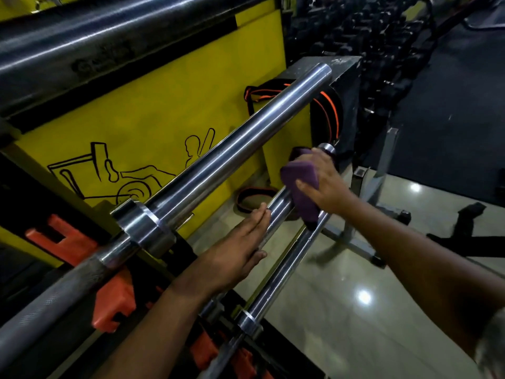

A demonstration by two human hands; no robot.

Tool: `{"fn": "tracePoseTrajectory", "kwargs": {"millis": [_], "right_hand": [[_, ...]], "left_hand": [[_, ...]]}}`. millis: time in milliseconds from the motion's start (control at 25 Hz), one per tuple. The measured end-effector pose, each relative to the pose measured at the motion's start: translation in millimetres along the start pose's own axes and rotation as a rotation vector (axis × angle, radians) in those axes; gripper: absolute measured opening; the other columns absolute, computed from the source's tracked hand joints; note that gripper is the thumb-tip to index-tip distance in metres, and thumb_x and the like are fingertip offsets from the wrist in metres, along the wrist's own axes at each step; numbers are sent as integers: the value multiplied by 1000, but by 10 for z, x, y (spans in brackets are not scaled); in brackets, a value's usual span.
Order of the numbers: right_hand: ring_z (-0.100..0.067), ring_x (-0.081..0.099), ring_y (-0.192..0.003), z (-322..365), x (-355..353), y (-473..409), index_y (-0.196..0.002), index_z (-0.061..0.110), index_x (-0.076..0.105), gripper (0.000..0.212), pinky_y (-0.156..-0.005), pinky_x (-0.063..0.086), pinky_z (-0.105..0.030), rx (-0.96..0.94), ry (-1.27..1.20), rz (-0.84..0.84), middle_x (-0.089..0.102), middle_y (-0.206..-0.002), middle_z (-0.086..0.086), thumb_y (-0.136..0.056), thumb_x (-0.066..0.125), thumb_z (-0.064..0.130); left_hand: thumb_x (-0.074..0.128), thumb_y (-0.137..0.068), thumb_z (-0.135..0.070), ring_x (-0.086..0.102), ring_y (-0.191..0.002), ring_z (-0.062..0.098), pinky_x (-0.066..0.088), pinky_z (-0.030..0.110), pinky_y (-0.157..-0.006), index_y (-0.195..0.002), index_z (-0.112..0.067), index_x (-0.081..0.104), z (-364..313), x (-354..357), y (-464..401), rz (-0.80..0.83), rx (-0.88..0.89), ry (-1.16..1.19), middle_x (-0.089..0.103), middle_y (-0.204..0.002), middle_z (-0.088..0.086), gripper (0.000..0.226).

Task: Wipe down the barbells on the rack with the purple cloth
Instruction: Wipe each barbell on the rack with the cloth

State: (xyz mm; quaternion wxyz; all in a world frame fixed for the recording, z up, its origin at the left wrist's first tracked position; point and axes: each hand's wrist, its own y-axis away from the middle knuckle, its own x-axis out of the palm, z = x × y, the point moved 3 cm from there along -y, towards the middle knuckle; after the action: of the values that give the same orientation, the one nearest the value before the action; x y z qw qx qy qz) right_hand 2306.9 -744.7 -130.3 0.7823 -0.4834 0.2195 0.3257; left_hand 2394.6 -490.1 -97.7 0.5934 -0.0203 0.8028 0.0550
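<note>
Right hand (326, 184), right of centre in the frame, grips a folded purple cloth (302, 184) wrapped over the far end of a polished steel barbell sleeve (276, 212) that runs diagonally from lower left toward the centre. Left hand (237, 247), at centre, lies flat with straight fingers pressed against the same sleeve, nearer the rack. A thicker chrome barbell sleeve with collar (226, 154) crosses above it toward the upper right, a thinner steel bar (284, 274) lies just below, and a yellow panel with black line drawings (153, 124) stands behind.
</note>
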Motion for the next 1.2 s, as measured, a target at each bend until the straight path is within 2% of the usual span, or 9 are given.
{"fn": "tracePoseTrajectory", "kwargs": {"millis": [200,320,400,520,600,680,760,1000,1200], "right_hand": [[-23,33,-141,-71,-107,-243,-127,2,61,55,-124,4,-41,478,-19,-118,56,-136,-19,-99,38,44],[26,7,-133,274,-8,9,-131,11,60,31,-123,-2,-42,390,-161,-46,48,-135,-1,-105,50,23],[30,29,-120,324,-158,77,-118,28,66,21,-121,19,-47,379,-389,21,53,-123,11,-105,49,25],[4,62,-75,395,-430,91,-102,34,65,17,-74,49,-36,590,-701,-181,64,-93,4,-105,48,35],[-8,61,-106,554,-430,157,-122,36,59,27,-93,48,-43,455,-427,-147,63,-119,-3,-104,42,46],[-18,22,-149,667,-213,229,-145,37,44,47,-120,14,-55,299,-46,111,33,-159,0,-103,34,56],[-18,-5,-155,593,13,230,-149,35,43,56,-120,-6,-62,278,79,291,19,-165,3,-102,30,60],[-26,32,-142,769,166,-34,-112,14,69,73,-119,-1,-66,394,256,228,54,-131,-7,-91,23,66],[-20,32,-146,850,21,352,-143,20,50,67,-125,-3,-50,-186,100,328,50,-144,1,-93,45,64]], "left_hand": [[44,-105,-37,-9,-147,-10,16,14,-113,-158,-33,-7,38,31,-30,-38,15,-26,-24,-159,-29,73],[44,-105,-38,-8,-147,-11,23,21,-117,-158,-34,-6,49,36,-20,-39,22,-42,-22,-160,-29,73],[46,-105,-38,-6,-148,-10,26,28,-120,-159,-33,-3,28,14,-5,-29,-6,-34,-19,-162,-27,74],[47,-104,-39,13,-150,-2,36,36,-116,-160,-28,16,-95,-130,58,-152,-6,-37,9,-167,-17,65],[46,-104,-39,32,-146,4,43,36,-111,-155,-24,34,-152,-247,300,-345,28,-65,33,-161,-9,55],[45,-103,-39,43,-140,9,47,34,-109,-151,-21,44,-129,-184,688,-418,43,-108,43,-155,-5,51],[41,-105,-42,44,-141,14,46,38,-110,-150,-20,45,-93,-26,1068,-376,39,-189,42,-156,-3,51],[40,-107,-36,39,-144,17,38,46,-115,-143,-9,53,-5,146,1219,-373,29,-248,45,-154,6,47],[42,-104,-34,42,-142,16,28,33,-120,-141,-9,55,-9,150,1241,-410,31,-292,47,-152,5,46]]}}
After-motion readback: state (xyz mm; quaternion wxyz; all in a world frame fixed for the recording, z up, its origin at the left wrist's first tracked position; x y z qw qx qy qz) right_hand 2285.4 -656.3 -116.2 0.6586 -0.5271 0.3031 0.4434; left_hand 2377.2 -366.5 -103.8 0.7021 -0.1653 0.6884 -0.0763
